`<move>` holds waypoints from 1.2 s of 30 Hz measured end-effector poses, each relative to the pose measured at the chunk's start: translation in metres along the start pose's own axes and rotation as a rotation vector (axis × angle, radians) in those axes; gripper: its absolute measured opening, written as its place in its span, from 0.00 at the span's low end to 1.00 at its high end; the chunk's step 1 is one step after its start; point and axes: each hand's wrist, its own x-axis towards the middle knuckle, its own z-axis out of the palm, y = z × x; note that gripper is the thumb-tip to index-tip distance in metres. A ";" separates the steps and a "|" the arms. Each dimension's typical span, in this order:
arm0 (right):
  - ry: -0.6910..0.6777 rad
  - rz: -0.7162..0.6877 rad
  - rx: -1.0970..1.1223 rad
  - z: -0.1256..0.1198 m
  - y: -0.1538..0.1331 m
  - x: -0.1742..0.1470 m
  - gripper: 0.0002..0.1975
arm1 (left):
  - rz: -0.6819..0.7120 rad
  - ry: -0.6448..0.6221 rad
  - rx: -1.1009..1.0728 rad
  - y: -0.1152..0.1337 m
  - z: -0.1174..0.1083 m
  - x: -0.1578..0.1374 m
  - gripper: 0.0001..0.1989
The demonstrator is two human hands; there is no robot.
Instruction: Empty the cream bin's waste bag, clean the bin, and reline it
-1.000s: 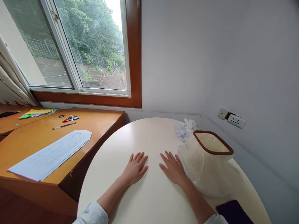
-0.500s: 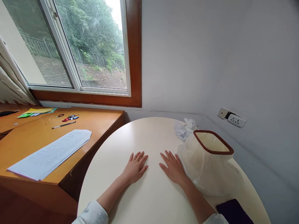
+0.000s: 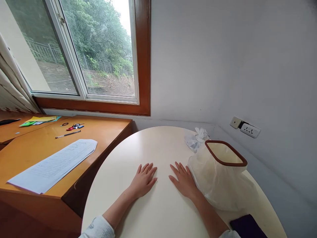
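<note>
My left hand [image 3: 144,178] lies flat, palm down, on the round cream table [image 3: 153,148], fingers spread, holding nothing. My right hand [image 3: 183,180] lies flat the same way a little to the right, its outer edge close to or touching a small bin [image 3: 224,175]. The bin has a brown rim and a pale translucent plastic liner draped over its outside. A crumpled clear plastic bag [image 3: 196,138] lies behind the bin near the wall.
A dark purple object [image 3: 247,226] lies at the table's near right edge. To the left stands a wooden desk [image 3: 37,148] with printed paper sheets [image 3: 53,163], a pen [image 3: 67,134], keys and coloured papers. A wall socket [image 3: 249,130] sits at the right.
Neither hand has moved. The view has shifted down very slightly.
</note>
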 end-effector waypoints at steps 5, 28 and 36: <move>-0.007 0.004 0.000 -0.001 -0.001 -0.001 0.29 | 0.001 0.005 -0.005 0.000 0.000 0.000 0.26; 0.071 -0.038 0.025 0.008 0.004 0.002 0.28 | 0.003 0.011 -0.038 -0.001 0.001 0.000 0.26; 0.173 -0.048 0.032 0.009 0.002 0.001 0.23 | 0.003 0.023 -0.046 -0.001 0.000 0.000 0.24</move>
